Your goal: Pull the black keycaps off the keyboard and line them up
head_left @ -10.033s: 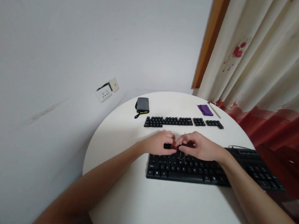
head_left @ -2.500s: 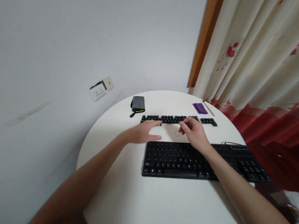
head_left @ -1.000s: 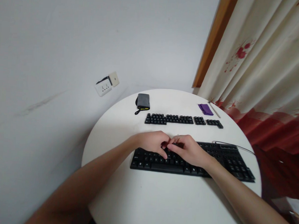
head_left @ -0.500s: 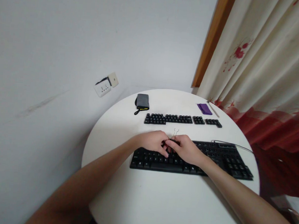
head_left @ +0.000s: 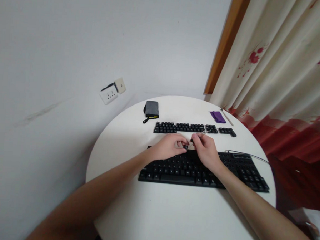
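A black keyboard lies across the round white table, with bare spots in its upper rows. Above its top edge, my left hand pinches a small black keycap between thumb and fingers. My right hand is closed on a wire keycap puller, its thin metal prongs pointing up and to the right. The two hands' fingertips are close together. Behind them, removed black keycaps stand in rows on the table; the puller's prongs overlap part of these rows from my viewpoint.
A grey cloth pouch with a loop lies at the back left. At the back right are a folded purple cloth and a slim stick. The keyboard's cable runs off to the right. A wall and a curtain border the table.
My hands have lifted off the keys and drawn slightly apart. The keycap now shows in my left fingers, and the puller has tilted to the right in my right hand.
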The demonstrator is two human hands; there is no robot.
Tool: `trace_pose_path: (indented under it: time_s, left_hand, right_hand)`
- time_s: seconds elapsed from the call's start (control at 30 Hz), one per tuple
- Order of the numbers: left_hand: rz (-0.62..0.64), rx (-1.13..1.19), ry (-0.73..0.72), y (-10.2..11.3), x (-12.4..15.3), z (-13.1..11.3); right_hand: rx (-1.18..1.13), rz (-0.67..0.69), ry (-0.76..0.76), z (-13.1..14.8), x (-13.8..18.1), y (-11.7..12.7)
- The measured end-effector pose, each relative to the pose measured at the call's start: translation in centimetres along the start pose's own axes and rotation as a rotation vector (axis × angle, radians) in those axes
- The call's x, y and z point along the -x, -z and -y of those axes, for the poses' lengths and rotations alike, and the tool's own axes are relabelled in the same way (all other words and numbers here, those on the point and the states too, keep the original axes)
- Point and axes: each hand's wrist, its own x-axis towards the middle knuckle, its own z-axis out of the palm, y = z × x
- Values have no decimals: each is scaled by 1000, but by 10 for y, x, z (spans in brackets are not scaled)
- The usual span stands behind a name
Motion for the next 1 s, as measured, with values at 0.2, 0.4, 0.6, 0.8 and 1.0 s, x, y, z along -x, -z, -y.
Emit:
trace_pose_path:
  time_s: [0.2, 0.4, 0.6, 0.8, 1.0]
  left_hand:
    - [-187, -231, -120, -16, 3, -3]
    - [-155, -531, -251, -14, 7, -8]
    - [-170, -731, -282, -14, 7, -12]
    - [-188, -705, -327, -14, 6, -11]
    - [-185, -617, -347, -13, 7, -13]
  right_hand:
    - [-139, 24, -134, -4, -5, 5]
    - [-181, 67, -207, -8, -6, 4]
    - [-114, 61, -158, -9, -6, 5]
    - [-156, 75, -191, -6, -6, 5]
    - [-176, 79, -196, -2, -10, 10]
